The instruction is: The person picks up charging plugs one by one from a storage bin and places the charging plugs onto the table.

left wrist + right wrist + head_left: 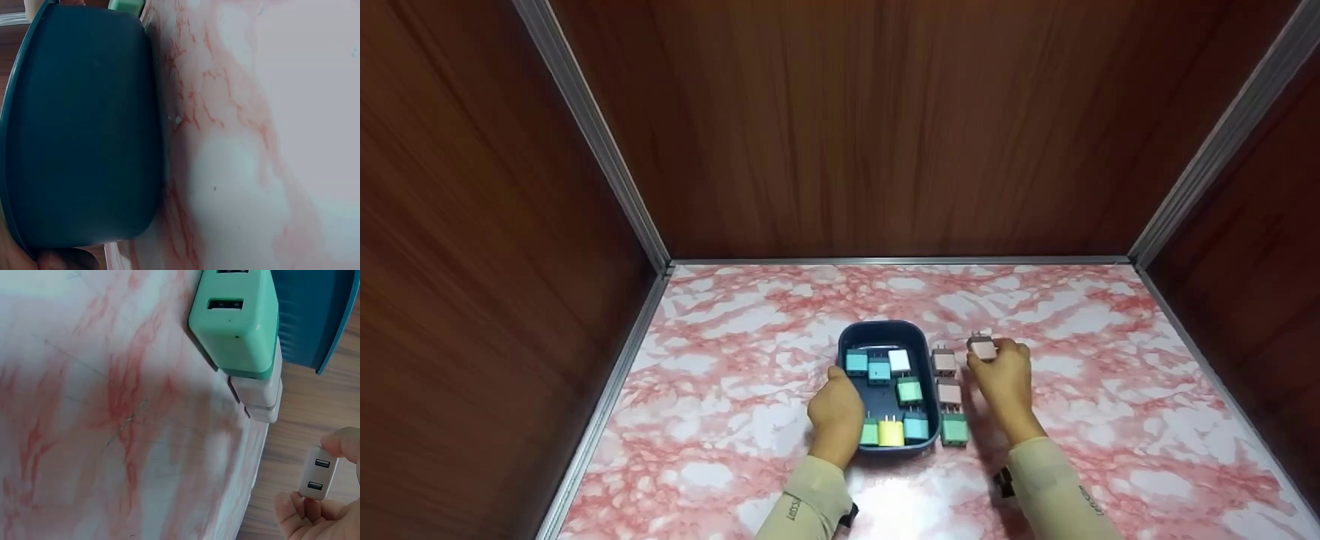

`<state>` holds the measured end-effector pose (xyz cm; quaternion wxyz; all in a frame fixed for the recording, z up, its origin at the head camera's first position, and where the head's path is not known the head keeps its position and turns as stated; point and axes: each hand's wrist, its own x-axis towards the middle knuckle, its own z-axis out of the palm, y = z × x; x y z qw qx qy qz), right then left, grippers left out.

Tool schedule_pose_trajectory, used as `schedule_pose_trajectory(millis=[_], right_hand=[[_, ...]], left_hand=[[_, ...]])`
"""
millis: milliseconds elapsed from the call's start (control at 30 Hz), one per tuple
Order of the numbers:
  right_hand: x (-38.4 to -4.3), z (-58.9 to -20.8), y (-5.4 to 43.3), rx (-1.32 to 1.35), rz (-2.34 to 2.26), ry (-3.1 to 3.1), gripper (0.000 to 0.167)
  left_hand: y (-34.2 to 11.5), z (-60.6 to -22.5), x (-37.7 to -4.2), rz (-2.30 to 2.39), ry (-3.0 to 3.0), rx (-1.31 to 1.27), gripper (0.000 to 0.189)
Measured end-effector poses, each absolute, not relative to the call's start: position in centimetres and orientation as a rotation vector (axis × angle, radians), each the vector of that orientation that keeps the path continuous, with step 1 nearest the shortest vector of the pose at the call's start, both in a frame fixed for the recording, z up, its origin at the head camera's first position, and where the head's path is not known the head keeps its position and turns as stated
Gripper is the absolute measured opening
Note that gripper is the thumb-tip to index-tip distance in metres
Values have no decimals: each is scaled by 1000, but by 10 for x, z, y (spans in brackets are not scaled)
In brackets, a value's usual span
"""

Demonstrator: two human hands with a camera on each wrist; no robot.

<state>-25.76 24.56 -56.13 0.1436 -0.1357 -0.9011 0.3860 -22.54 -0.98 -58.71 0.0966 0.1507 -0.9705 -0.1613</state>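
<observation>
Pinching a pale pink adapter (pixel 982 349) between thumb and fingers, the right hand (pixel 1006 379) is closed to the adapter's width, near the far end of a row beside the container (pixel 889 451). The left hand (pixel 838 412) grips the container's left rim; its fingers are largely hidden in the head view. Both pale sleeves (pixel 1054 484) carry dark lettering (pixel 1091 501), too small to read reliably.

The container is dark blue with rounded corners. Visible contents: two blue adapters (pixel 879 371) and a white adapter (pixel 898 361) toward the far end; a green adapter (pixel 910 391) at the right wall; at the near end, left to right, a second green adapter (pixel 869 433), a yellow adapter (pixel 891 433) and a third blue adapter (pixel 916 427). Outside, along its right wall, stand two pink adapters (pixel 949 393) and, nearest the person, another green adapter (pixel 955 430).

Only the head view shows the container's contents. The right wrist view shows two dark rectangular ports (pixel 322 463) on the held adapter's face; the left wrist view shows the container's smooth outer wall (pixel 84 129).
</observation>
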Motion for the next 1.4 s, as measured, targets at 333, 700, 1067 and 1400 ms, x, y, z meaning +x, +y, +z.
schedule_pose_trajectory(millis=[333,700,1067,1400], right_hand=[[-258,-567,245,-386,1110,-2595,55],[-257,-579,248,-433,1096,-2628,56],[-261,-590,245,-453,1113,-2655,58],[-264,-595,242,-494,1088,-2693,59]], left_hand=[[-10,-587,-225,-474,-2845,439,13],[-9,-589,-225,-458,-2844,444,11],[-8,-590,-225,-446,-2824,438,9],[-9,-591,-225,-442,-2810,442,13]])
